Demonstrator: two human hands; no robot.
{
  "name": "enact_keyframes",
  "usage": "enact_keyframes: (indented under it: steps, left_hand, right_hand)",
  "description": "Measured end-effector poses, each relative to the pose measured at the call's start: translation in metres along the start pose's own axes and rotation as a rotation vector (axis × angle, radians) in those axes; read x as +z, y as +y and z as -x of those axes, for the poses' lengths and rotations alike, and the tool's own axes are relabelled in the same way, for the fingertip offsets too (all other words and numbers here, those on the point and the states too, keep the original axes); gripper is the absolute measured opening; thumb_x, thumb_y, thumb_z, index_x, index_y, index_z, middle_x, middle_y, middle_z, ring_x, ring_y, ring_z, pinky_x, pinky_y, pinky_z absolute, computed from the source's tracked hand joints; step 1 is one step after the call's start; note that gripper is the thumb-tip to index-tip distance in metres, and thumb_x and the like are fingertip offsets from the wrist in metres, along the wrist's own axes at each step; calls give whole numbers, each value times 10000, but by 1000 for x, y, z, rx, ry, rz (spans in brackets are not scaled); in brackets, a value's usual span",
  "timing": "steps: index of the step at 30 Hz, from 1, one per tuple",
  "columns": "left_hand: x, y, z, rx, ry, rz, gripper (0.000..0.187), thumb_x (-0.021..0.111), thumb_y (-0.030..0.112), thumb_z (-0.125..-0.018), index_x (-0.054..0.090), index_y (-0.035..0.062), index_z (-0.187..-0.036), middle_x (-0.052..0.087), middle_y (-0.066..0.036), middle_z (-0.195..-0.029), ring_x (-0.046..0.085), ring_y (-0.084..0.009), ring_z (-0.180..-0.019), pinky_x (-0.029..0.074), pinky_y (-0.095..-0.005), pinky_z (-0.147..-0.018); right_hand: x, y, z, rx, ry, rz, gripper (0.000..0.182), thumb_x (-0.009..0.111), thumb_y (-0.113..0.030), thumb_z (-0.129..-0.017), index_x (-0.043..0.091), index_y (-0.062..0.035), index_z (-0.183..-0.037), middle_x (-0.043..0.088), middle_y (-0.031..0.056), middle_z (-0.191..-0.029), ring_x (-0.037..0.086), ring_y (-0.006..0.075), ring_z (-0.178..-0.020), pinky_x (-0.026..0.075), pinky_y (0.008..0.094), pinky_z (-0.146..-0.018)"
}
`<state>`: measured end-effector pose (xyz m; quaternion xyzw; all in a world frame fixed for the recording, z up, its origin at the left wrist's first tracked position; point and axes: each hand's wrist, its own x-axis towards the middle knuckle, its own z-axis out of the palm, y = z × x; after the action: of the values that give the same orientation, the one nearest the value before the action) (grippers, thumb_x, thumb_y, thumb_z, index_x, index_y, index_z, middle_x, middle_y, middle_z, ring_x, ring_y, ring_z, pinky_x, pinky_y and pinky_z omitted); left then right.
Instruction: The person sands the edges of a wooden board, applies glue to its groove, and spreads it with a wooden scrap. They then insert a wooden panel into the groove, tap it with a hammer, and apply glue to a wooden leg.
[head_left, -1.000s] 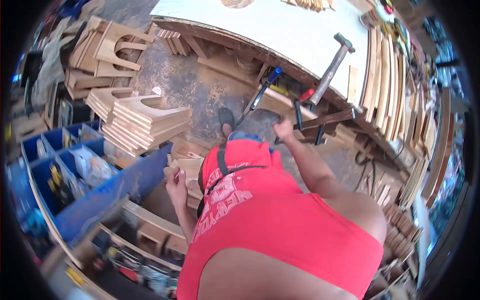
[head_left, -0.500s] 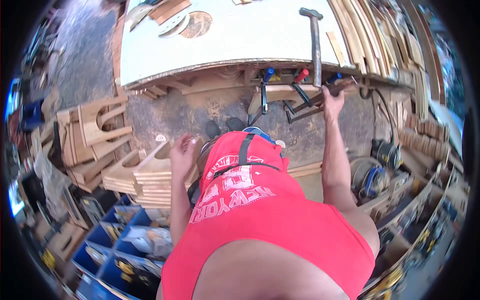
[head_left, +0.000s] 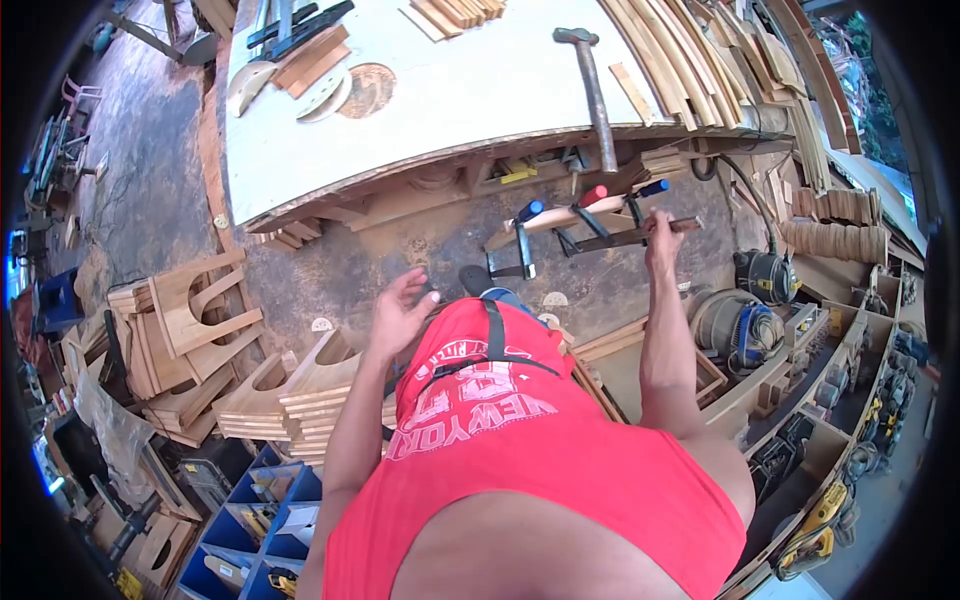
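Observation:
My right hand is closed around a bar clamp near its brown handle end. That clamp sits on a pale wooden piece, which also carries clamps with a blue-tipped handle, a red-tipped handle and a second blue-tipped handle. The clamped piece hangs off the bench's front edge, above the floor. My left hand is held in front of my body with its fingers apart and nothing in it. Nearest to it on the left are stacked wooden pieces.
On the white-topped workbench a hammer lies with its handle over the front edge. Wooden strips lie at its right. Cut-out wooden frames stand at left. A blue divided bin and a vacuum-like machine flank me.
My right hand has drawn the clamped wooden piece away from the bench edge, towards my body. The left hand has risen and moved forward, fingers spread. The head view has shifted.

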<state>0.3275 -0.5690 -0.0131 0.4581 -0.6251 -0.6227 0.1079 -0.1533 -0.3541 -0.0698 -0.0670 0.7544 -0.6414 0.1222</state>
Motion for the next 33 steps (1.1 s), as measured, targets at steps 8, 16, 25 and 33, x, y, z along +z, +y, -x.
enact_keyframes:
  steps: [8, 16, 25, 33]
  left_hand:
    - [192, -3, -93, 395, -23, -224, 848, 895, 297, -756, 501, 57, -1468, 586, -205, -1403, 587, -314, -1289, 507, -385, -1046]
    - [252, -23, -115, 246, -34, -8, 241, 776, 267, -891, 704, 73, -1016, 723, -142, -918, 702, -313, -923, 529, -418, -837]
    - [171, -9, -101, 201, 124, 103, 241, 747, 282, -923, 669, 55, -952, 683, -110, -867, 653, -225, -857, 510, -394, -807]
    - [62, 28, -80, 277, 304, 100, 252, 755, 277, -926, 676, 42, -970, 674, -84, -849, 629, -176, -838, 503, -358, -789]
  right_hand:
    - [-69, 4, 45, 49, -218, 134, 298, 707, -228, -925, 588, -79, -697, 594, 4, -752, 540, 133, -758, 453, 323, -757]
    - [-86, -6, 68, 48, -288, 9, 417, 619, -290, -1014, 636, -24, -694, 621, 39, -741, 551, 126, -752, 413, 309, -727]
    - [-10, -61, 99, -45, -556, 197, 444, 579, -289, -1059, 502, -69, -681, 498, 4, -675, 414, 98, -654, 326, 290, -622]
    - [76, -115, 136, -123, -694, 112, 467, 559, -314, -1068, 505, -69, -673, 465, -10, -648, 406, 107, -632, 343, 296, -617]
